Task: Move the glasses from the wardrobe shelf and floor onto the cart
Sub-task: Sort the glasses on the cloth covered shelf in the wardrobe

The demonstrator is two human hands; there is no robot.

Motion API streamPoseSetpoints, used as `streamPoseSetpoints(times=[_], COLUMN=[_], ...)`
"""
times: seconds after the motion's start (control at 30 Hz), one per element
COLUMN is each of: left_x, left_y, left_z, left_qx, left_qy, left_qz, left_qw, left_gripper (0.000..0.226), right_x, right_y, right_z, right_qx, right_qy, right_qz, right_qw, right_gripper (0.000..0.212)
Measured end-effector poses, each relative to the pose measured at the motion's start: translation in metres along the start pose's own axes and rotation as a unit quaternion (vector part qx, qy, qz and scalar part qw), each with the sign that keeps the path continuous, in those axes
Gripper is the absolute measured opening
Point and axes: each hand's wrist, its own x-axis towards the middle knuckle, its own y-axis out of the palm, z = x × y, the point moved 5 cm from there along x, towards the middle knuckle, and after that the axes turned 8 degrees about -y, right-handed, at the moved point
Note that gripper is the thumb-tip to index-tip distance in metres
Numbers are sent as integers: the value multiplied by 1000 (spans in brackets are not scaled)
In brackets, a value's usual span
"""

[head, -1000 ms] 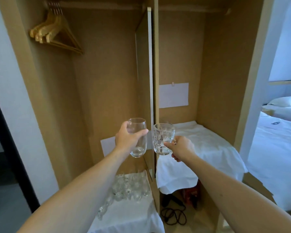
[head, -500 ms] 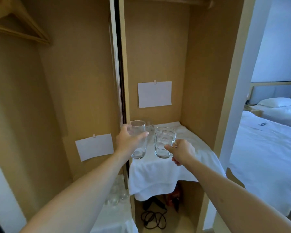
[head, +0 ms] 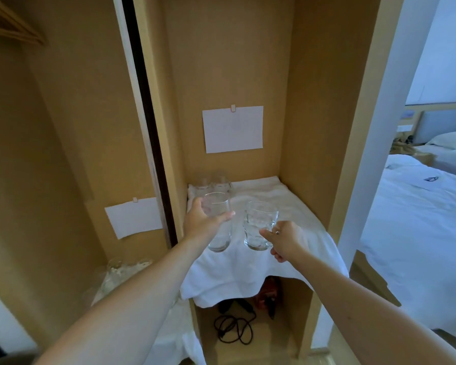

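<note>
Two clear glasses held up side by side over the wardrobe shelf (head: pixel 287 204), close together but apart. Left hand (head: pixel 203 225) wrapped around a plain, smooth-sided tumbler (head: pixel 219 222), thumb across the front near the rim, other fingers curled behind; thick base at the bottom, walls straight and colourless, upright. Right hand (head: pixel 284 241) gripping a dimpled mug (head: pixel 258 227) by its handle on the right side, fingers curled tight, a ring on one finger; body patterned with rounded dents, wider than the tumbler, also upright and see-through. Whether either base touches the cloth below cannot be told. Shelf covered by a white towel (head: pixel 248 272) hanging over the front edge. At the back left corner of the shelf, two more glasses (head: pixel 213 181) standing together, faint against the brown wall. On the back wall above, a blank white sheet of paper (head: pixel 232 129) pinned at its top. In the left compartment, low down, a cluster of further glasses (head: pixel 121 272) on white cloth, partly hidden behind the left forearm. Under the shelf, a coiled black cable (head: pixel 234 330) on the floor. To the right, beyond the wardrobe side, a bed (head: pixel 419 219) with white sheets.
</note>
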Motion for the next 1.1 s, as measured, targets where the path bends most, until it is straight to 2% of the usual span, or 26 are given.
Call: streamPoseSetpoints(times=[0.17,0.37,0.67,0.8,1.1], left_x=[29,89,196,221,274], left_y=[23,49,84,96,118], left_z=[15,23,32,49,79], left_qx=[12,2,3,22,36], left_qy=[-14,-11,-19,-25,-66], left_qz=[3,23,10,1,-15], left_qw=[1000,1000,1000,999,997], left_gripper=[84,81,85,86,85], right_x=[30,94,205,240,302], right_y=[6,9,23,35,51], right_z=[-17,-25,-22,-29,-52], right_qx=[-20,-76,-34,-17,-34], right_qy=[6,2,21,39,43], right_qz=[12,6,0,3,11], right_qw=[1000,997,999,999,998], right_gripper=[29,34,40,34,35])
